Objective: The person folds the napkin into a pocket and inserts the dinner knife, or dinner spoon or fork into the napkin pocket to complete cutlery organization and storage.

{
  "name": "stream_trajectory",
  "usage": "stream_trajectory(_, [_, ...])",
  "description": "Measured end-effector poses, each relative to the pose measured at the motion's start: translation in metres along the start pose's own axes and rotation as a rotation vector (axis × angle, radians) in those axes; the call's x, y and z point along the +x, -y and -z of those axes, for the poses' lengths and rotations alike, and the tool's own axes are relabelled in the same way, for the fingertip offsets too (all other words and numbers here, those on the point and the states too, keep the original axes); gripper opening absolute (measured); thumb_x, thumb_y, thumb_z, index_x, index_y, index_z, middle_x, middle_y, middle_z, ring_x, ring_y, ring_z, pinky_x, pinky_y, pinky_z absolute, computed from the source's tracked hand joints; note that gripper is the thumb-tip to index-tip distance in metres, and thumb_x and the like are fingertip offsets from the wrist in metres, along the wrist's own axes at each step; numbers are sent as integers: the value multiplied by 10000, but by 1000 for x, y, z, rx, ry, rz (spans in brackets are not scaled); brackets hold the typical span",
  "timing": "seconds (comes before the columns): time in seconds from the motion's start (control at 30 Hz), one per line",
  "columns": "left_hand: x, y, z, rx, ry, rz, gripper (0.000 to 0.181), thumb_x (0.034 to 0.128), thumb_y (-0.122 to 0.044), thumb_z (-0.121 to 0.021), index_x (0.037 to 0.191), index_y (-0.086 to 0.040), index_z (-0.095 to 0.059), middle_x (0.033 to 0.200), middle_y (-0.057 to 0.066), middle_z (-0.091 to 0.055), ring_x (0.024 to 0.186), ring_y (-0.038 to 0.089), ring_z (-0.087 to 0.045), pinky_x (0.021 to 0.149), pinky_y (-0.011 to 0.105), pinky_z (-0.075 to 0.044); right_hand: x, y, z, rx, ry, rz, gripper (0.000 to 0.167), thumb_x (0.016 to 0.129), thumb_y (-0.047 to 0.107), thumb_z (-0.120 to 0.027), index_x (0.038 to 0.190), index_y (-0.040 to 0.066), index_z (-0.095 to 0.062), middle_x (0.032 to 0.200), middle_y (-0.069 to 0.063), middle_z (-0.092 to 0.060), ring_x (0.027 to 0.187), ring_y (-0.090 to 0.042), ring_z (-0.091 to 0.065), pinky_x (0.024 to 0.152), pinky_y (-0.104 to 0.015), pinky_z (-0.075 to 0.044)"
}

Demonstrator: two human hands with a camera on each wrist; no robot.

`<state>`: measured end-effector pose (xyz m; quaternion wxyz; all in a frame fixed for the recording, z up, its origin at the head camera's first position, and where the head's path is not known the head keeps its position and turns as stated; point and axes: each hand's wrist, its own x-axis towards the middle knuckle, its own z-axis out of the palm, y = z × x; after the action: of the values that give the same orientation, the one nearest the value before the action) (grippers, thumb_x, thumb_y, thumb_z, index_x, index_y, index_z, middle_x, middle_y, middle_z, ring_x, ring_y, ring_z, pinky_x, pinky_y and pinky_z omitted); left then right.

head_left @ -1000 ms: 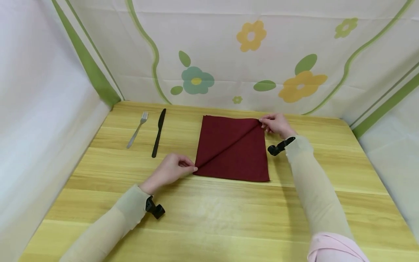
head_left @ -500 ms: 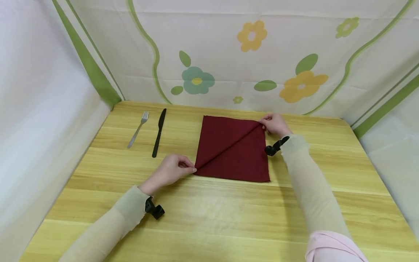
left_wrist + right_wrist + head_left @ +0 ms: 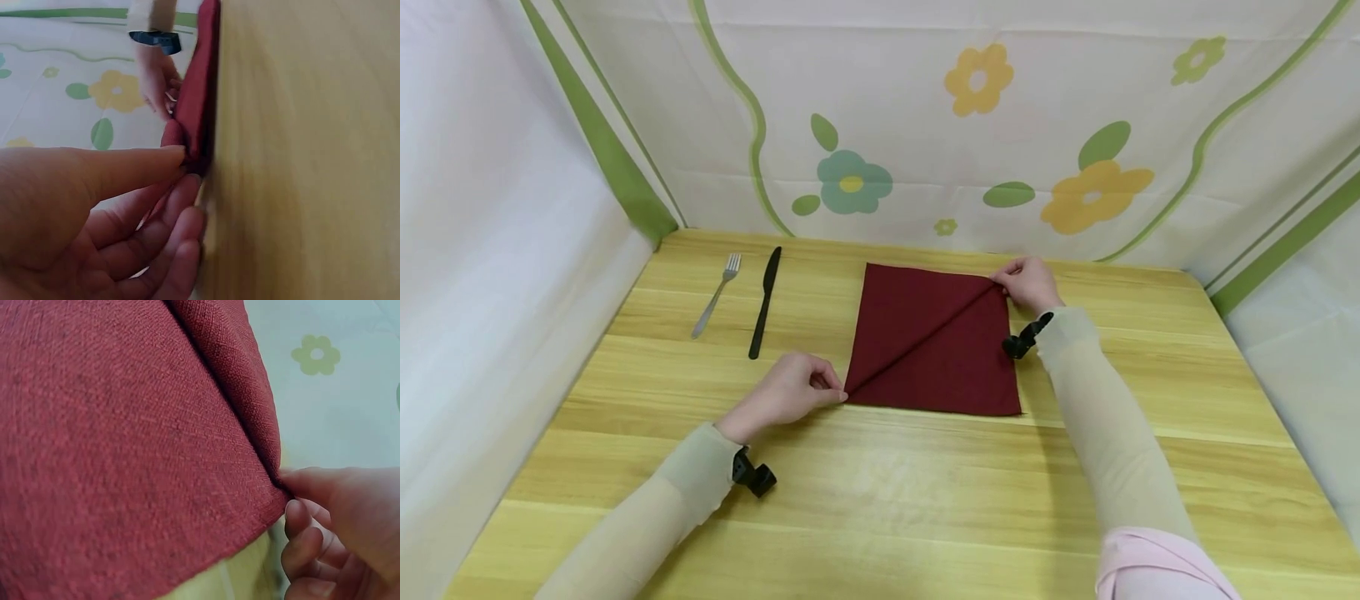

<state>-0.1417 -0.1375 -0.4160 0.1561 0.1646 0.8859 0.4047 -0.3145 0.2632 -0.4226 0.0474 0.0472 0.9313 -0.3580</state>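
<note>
A dark red cloth (image 3: 955, 358) lies as a rough square on the table, a diagonal fold running from its near left corner to its far right corner. My left hand (image 3: 790, 388) pinches the near left corner; in the left wrist view the thumb of that hand (image 3: 94, 212) presses the cloth (image 3: 199, 94) against the fingers. At the far right corner my right hand (image 3: 1032, 285) pinches the other end of the fold. The right wrist view shows thumb and forefinger of this hand (image 3: 340, 525) gripping the cloth (image 3: 137, 450) at its tip.
To the left of the cloth, a silver fork (image 3: 717, 297) and a black knife (image 3: 765, 304) lie on the wooden table (image 3: 880, 517). A flower-printed curtain (image 3: 910, 100) hangs behind the table's far edge, with white fabric at both sides.
The left hand's fingertips have moved slightly down and left with the near corner. My right hand has shifted a little left and down, still pinching the far corner.
</note>
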Motion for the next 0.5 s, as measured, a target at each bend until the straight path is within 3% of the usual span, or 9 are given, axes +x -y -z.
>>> stream_trajectory(0.23, [3,0,1,88,30,16,110,905,-172,-797,800,-169,-762,730,-98,-658,671,116,-562,649,316,-472,-1,0,0,6,-11,-8,308,977,294,-705,1030,-8,-729,793,-61,-689,721,-185,-592,686,-323,-469])
stream_trajectory(0.5, [4,0,1,109,42,11,109,899,-186,-807,796,-190,-769,728,-119,-667,670,113,-565,653,317,-464,0,1,-5,-20,-52,-19,313,960,308,-715,996,-3,-727,900,-103,-655,771,-260,-561,669,-357,-463])
